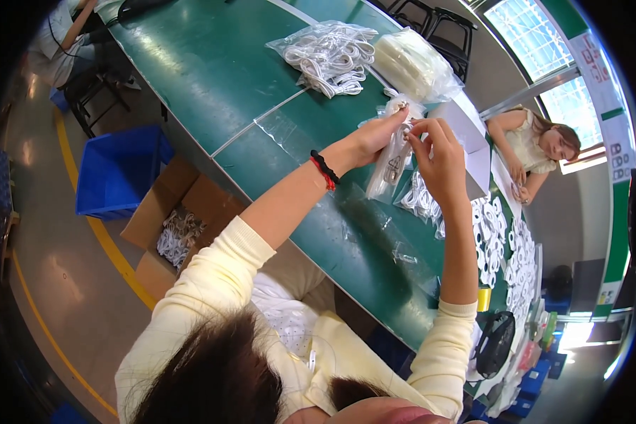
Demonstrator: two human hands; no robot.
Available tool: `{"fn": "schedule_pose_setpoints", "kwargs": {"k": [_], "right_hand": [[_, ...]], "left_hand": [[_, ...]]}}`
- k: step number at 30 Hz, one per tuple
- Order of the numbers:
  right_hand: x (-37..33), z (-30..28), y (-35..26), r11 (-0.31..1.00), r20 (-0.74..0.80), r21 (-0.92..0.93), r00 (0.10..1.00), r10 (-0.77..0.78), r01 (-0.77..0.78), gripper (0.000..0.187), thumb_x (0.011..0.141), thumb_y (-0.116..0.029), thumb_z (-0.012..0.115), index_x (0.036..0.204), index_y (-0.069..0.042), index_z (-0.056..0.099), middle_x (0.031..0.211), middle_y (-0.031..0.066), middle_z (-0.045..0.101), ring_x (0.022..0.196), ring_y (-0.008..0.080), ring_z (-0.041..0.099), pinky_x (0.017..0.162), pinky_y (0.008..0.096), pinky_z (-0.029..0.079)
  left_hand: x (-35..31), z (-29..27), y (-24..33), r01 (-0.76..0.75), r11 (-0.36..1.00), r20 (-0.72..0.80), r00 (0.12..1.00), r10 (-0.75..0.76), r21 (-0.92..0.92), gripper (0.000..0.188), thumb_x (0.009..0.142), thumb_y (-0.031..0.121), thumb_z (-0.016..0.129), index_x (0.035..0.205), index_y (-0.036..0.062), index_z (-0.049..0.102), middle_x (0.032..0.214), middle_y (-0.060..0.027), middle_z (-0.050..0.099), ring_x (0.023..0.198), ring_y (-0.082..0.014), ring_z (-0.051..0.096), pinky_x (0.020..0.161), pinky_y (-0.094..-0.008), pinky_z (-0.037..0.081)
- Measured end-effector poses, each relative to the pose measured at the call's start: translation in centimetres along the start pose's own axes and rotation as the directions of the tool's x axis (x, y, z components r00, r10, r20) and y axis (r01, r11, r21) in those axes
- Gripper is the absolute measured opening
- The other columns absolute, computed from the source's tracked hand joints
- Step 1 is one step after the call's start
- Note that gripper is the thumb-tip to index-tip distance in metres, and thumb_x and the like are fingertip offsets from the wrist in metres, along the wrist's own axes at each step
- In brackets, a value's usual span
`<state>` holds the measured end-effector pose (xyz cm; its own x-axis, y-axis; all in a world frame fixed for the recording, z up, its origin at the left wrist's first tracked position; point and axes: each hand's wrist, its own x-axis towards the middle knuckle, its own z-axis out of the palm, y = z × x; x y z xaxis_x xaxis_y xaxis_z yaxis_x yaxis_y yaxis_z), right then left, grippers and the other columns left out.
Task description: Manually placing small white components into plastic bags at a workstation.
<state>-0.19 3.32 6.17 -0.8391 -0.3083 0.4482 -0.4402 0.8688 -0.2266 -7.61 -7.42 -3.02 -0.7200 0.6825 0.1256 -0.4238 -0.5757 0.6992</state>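
My left hand (374, 139) and my right hand (438, 157) are raised together above the green table (212, 78). Both pinch the top of a small clear plastic bag (392, 162) that hangs down between them, with a white coiled cable inside. A red and a black band sit on my left wrist. Just beyond the bag lies a pile of white coiled cables (495, 233) on the table to the right.
Clear bags of white cables (332, 53) and a pack of white stock (413, 63) lie at the far end. A white box (473, 138) stands behind my hands. Another person (537, 148) sits across. A cardboard box (177, 226) and blue crate (116, 169) sit on the floor left.
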Motion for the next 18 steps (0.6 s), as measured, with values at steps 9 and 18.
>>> {"fn": "schedule_pose_setpoints", "kwargs": {"k": [9,18], "right_hand": [[-0.3,0.0,0.7,0.805,0.292,0.460,0.920,0.261,-0.374,0.009,0.087,-0.006,0.056,0.094,-0.003,0.052,0.078,0.0010,0.055,0.059,0.0031,0.046,0.049,0.0172,0.035],[-1.2,-4.7,3.7,0.840,0.398,0.386,0.891,0.220,-0.380,0.020,0.085,-0.004,0.058,0.104,-0.001,0.052,0.081,-0.0039,0.044,0.069,0.0013,0.041,0.061,0.0142,0.036]], "left_hand": [[0.2,-0.4,0.0,0.067,0.998,0.038,0.997,-0.067,0.011,0.045,0.096,0.044,0.035,0.117,0.0059,0.047,0.092,-0.0032,0.058,0.078,-0.0106,0.058,0.066,-0.0267,0.050],[-0.1,-0.4,0.5,0.209,0.976,0.126,0.971,-0.201,-0.054,0.029,0.089,0.031,0.056,0.102,0.0058,0.051,0.074,-0.0020,0.051,0.061,-0.0095,0.051,0.059,-0.0279,0.047]]}}
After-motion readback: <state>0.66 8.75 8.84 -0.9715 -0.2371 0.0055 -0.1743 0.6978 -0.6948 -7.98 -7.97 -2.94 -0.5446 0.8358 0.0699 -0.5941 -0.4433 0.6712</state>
